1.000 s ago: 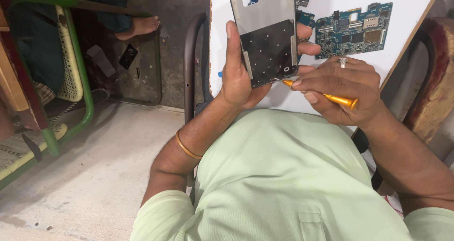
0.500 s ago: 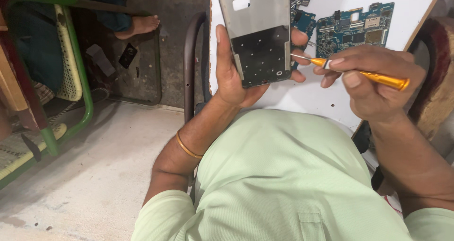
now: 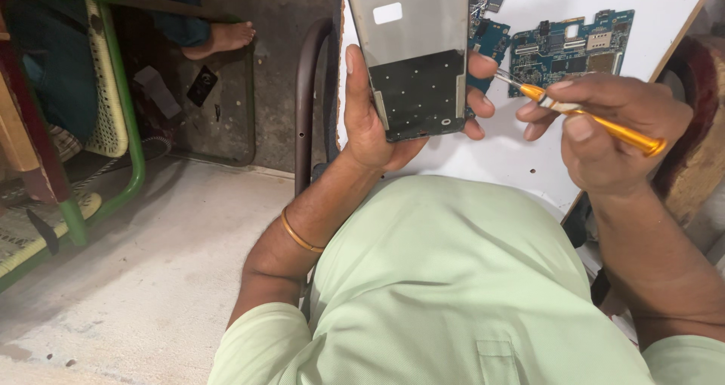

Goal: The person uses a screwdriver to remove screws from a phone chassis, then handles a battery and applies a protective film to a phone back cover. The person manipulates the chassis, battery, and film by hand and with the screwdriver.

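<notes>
White board (image 3: pixel 529 166) beneath phone frame (image 3: pixel 415 53)

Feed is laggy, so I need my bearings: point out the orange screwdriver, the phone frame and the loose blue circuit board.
orange screwdriver (image 3: pixel 604 126), head view, on the middle of its handle.
phone frame (image 3: pixel 415 30), head view, on its grey metal back plate.
blue circuit board (image 3: pixel 581 49), head view, on the board's centre.

Left hand (image 3: pixel 377 124) gripping a phone frame (image 3: pixel 415 53) upright, thumb along its left edge, fingertips (image 3: pixel 476 98) wrapped round the right. Right hand (image 3: pixel 612 128) pinching an orange screwdriver (image 3: pixel 585 113), tip just beside those fingertips. Blue circuit board (image 3: pixel 570 49) lying on white board (image 3: pixel 529 158) near its right edge. Gold bangle (image 3: pixel 300 235) on left wrist.
</notes>
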